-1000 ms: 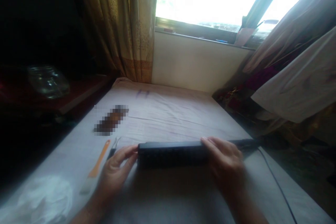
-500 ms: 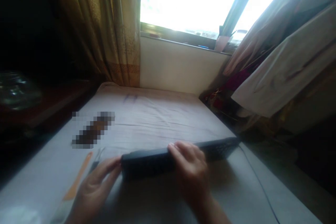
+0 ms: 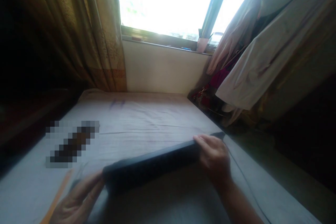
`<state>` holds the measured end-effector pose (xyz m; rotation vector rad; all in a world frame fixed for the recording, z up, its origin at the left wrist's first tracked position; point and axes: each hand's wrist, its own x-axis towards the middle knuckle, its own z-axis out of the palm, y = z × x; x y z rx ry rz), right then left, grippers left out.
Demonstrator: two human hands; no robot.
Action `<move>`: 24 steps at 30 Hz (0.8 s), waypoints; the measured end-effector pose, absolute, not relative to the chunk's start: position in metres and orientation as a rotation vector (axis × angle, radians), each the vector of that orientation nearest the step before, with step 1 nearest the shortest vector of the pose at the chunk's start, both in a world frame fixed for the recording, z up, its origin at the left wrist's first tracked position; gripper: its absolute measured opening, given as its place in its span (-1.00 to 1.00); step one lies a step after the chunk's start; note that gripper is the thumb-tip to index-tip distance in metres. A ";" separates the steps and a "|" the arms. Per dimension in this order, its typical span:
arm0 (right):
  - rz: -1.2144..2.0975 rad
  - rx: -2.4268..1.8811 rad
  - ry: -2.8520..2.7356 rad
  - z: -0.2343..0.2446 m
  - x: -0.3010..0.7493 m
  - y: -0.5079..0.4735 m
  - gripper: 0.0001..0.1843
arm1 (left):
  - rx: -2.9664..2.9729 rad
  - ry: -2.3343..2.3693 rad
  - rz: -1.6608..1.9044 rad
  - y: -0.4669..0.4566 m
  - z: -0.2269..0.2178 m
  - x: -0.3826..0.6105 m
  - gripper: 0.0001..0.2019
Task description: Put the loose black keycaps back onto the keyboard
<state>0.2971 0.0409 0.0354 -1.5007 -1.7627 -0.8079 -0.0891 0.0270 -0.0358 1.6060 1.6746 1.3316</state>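
Observation:
A long black keyboard (image 3: 154, 162) is tilted up on its long edge above the pale bed sheet, its keys too dark and blurred to make out. My left hand (image 3: 78, 196) pinches its left end between thumb and fingers. Close to the far right end, my right hand (image 3: 214, 155) grips the upper edge, thumb on the near side. A thin cable (image 3: 243, 175) trails over the sheet at right. Beside my left hand lies an orange handle (image 3: 59, 190), partly covered by that hand. A small dark-handled tool (image 3: 76, 183) lies near it, blurred.
A pixelated dark item (image 3: 75, 143) lies on the sheet (image 3: 147, 115) at left. Beyond the bed are a gold curtain (image 3: 105, 42), a window, and a pink cup (image 3: 202, 44) on the sill. Clothes (image 3: 244, 73) hang at right.
My right hand has slid from the keyboard's middle toward its right end. My left hand stays at the left end. The keyboard slants more, and the view has turned slightly right.

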 end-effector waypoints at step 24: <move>-0.661 -1.246 -2.027 0.047 0.223 0.052 -0.62 | 1.714 1.350 1.246 0.022 -0.020 -0.074 -0.75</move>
